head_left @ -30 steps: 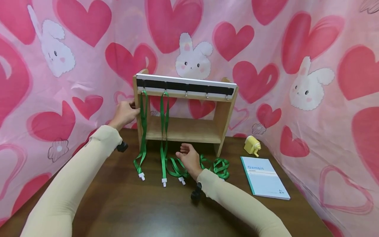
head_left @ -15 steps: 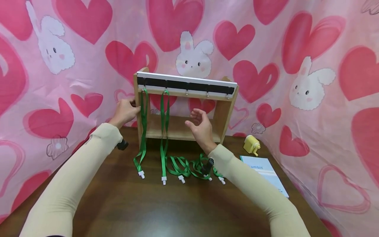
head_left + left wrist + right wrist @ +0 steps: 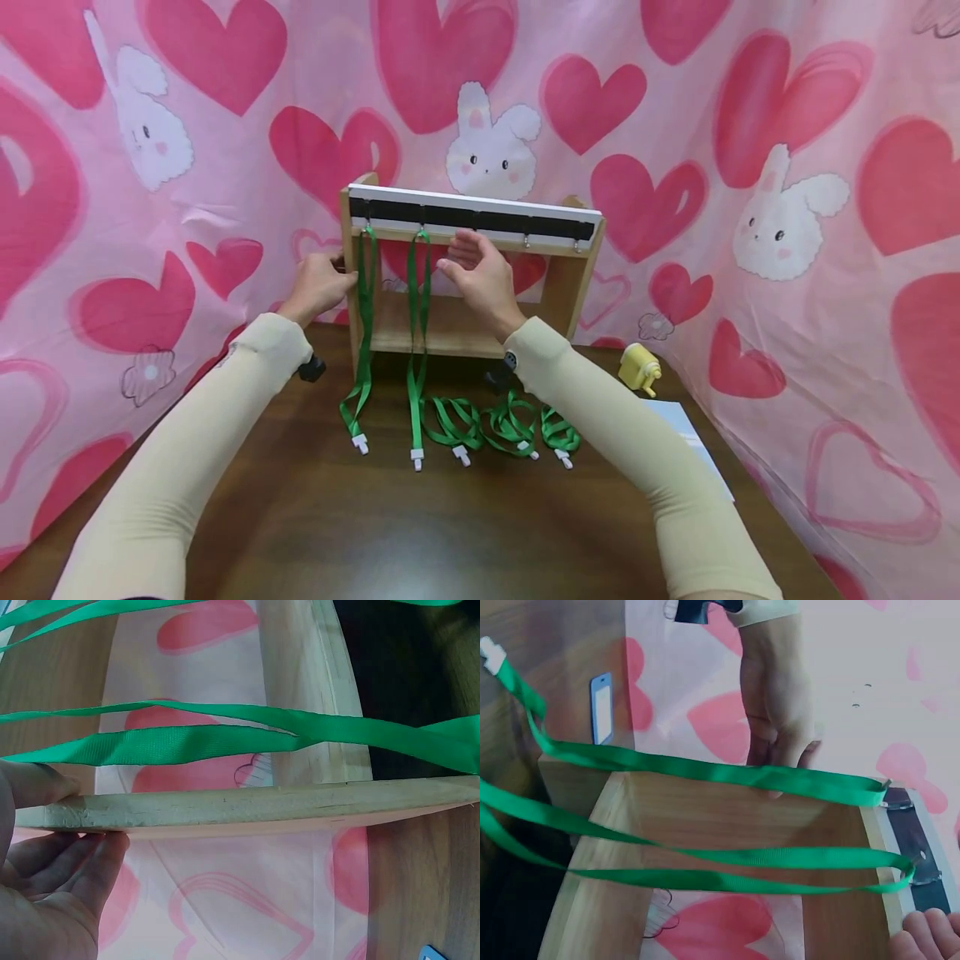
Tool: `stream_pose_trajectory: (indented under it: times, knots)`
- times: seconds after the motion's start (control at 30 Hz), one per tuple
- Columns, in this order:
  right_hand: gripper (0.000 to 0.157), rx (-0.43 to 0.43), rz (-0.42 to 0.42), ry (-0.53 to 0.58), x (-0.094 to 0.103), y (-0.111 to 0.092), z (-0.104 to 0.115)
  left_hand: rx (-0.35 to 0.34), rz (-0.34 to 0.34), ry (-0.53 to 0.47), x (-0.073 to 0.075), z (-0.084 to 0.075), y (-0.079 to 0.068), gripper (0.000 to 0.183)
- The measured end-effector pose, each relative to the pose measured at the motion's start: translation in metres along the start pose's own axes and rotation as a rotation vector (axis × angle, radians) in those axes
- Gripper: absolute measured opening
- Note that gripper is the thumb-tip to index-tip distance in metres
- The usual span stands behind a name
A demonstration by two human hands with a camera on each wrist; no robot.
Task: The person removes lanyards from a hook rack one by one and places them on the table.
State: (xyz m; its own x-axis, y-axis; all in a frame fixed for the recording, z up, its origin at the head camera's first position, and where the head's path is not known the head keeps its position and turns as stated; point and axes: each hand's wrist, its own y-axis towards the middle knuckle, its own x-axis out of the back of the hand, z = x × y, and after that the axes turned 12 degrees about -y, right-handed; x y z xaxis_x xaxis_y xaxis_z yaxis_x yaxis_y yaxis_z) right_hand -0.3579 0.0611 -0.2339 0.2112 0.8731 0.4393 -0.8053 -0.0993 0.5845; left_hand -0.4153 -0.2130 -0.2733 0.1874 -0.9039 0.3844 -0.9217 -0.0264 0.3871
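A wooden rack (image 3: 480,325) stands on the table, with a white rail and black strip (image 3: 442,213) along its top. My left hand (image 3: 318,287) pinches its left side panel (image 3: 225,810), thumb on one face and fingers on the other. Two green lanyards hang from the left hooks, an outer lanyard (image 3: 365,317) and an inner lanyard (image 3: 417,333). Just under the rail's middle is my right hand (image 3: 483,279), fingers loosely bent and holding nothing visible; it hides the middle hook. In the right wrist view, its fingertips (image 3: 926,934) show beside the rail.
Three coiled green lanyards lie before the rack: a left one (image 3: 452,425), a middle one (image 3: 510,427) and a right one (image 3: 558,433). Farther right are a yellow crank device (image 3: 639,369) and a notebook (image 3: 693,437), partly behind my right sleeve. A heart-patterned cloth surrounds the table.
My right hand has risen from the coiled lanyards, swung right, then moved up and left to the rail. The left hand keeps its grip on the rack.
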Motion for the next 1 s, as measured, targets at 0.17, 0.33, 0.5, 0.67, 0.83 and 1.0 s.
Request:
stream_pose_trajectory:
  times: [0.17, 0.33, 0.5, 0.67, 0.83, 1.0]
  knots:
    - [0.054, -0.031, 0.037, -0.077, -0.014, 0.009, 0.006, -0.014, 0.0, 0.008, 0.0, -0.002, 0.001, 0.048]
    - [0.049, -0.087, 0.061, -0.093, -0.027, 0.017, 0.011, -0.036, -0.006, 0.012, 0.001, -0.001, 0.0, 0.046]
    - [0.041, -0.177, 0.031, -0.06, -0.041, 0.021, 0.013, -0.032, -0.01, 0.032, -0.002, -0.001, -0.001, 0.042]
    - [0.034, -0.298, -0.107, 0.106, -0.058, 0.023, 0.017, -0.047, -0.012, 0.036, -0.004, -0.002, -0.001, 0.04]
    - [0.03, -0.366, -0.199, 0.227, -0.073, 0.023, 0.026, -0.054, -0.008, 0.019, -0.002, -0.002, -0.001, 0.04]
    - [0.024, -0.408, -0.18, 0.401, -0.078, 0.026, 0.029, -0.057, -0.007, 0.024, -0.002, -0.002, -0.002, 0.041]
